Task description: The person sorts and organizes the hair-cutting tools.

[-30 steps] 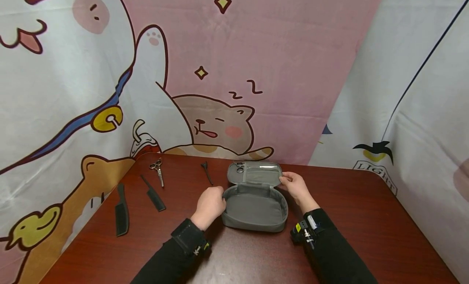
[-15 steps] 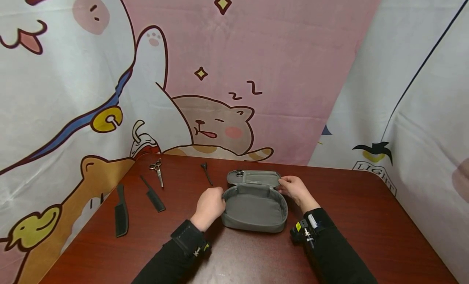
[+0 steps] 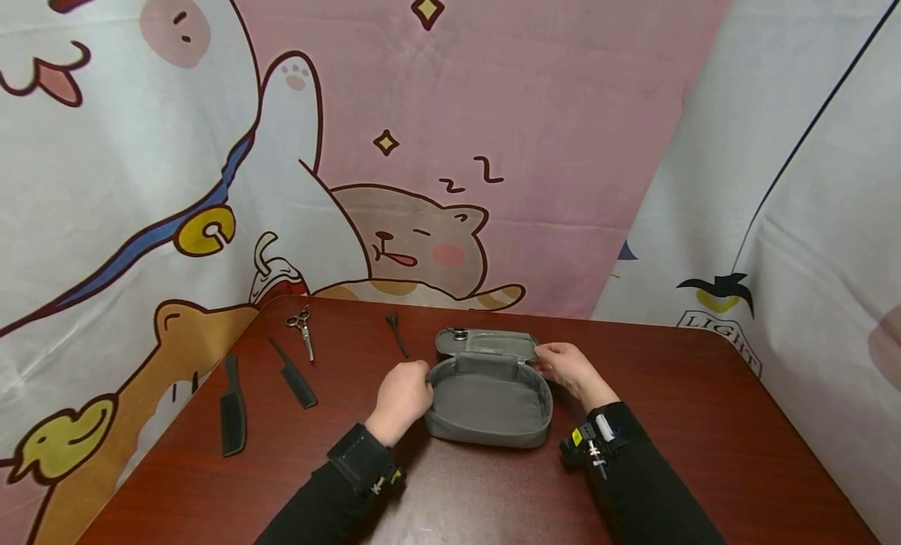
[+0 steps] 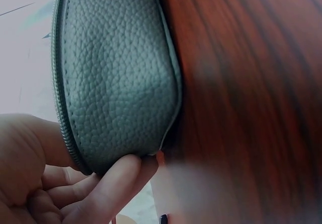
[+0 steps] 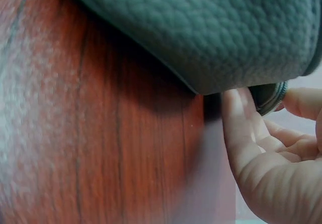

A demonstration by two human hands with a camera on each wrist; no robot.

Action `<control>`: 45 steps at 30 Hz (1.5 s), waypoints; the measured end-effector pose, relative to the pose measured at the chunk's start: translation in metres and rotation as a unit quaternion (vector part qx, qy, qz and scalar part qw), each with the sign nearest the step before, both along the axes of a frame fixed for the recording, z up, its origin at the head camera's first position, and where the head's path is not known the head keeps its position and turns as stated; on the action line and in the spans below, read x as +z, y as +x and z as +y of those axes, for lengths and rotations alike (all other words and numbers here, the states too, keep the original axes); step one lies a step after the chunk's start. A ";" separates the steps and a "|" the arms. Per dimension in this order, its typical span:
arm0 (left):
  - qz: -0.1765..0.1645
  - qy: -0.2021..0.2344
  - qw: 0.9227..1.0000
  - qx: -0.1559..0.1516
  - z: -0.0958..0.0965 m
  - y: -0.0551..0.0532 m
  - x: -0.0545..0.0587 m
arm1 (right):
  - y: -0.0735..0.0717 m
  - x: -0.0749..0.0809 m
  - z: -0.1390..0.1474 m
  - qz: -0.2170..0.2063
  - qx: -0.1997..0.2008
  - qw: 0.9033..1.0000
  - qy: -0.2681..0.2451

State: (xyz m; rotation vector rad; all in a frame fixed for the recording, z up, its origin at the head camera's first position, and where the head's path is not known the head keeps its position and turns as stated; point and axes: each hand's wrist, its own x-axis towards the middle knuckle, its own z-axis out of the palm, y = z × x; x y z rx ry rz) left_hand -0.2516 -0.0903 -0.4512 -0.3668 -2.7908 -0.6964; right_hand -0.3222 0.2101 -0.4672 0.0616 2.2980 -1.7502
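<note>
A grey textured zip case [image 3: 486, 434] stands unzipped on the table, its lid [image 3: 501, 341] folded back from the far side. The bottom compartment shows only its grey lining. In the lid, metal finger rings [image 3: 460, 334] show beside a clear pocket. My left hand [image 3: 400, 396] pinches the case's left end, thumb at the zip edge and fingers against the side wall, as the left wrist view shows. My right hand [image 3: 568, 371] holds the lid's right edge between thumb and fingers. In the right wrist view, the case's wall [image 5: 211, 38] hides part of the lid [image 5: 271, 97].
Left of the case lie a wide dark comb [image 3: 233, 412], a narrower dark comb [image 3: 299, 383], silver scissors [image 3: 304, 331] and a small dark hair clip [image 3: 397, 335]. The reddish-brown table [image 3: 676, 420] meets a printed cloth backdrop [image 3: 563, 138] at its far edge.
The lid's far edge has dropped and the lid looks flatter, with my right hand still on it, shifted slightly lower. My left hand and the case body have stayed put.
</note>
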 end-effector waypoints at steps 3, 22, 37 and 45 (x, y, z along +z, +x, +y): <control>-0.003 -0.001 1.000 -0.001 -0.001 0.001 0.000 | 0.002 0.001 0.002 0.005 0.018 1.000 0.016; -0.023 -0.001 1.000 0.004 -0.022 -0.002 0.018 | 0.035 0.026 0.005 0.197 0.058 0.932 0.297; 0.047 -0.022 0.995 0.088 -0.057 -0.022 0.030 | 0.056 0.031 0.007 0.342 0.049 0.871 0.349; 0.046 -0.018 0.990 0.129 -0.077 -0.038 0.028 | 0.064 0.031 0.005 0.385 0.057 0.849 0.358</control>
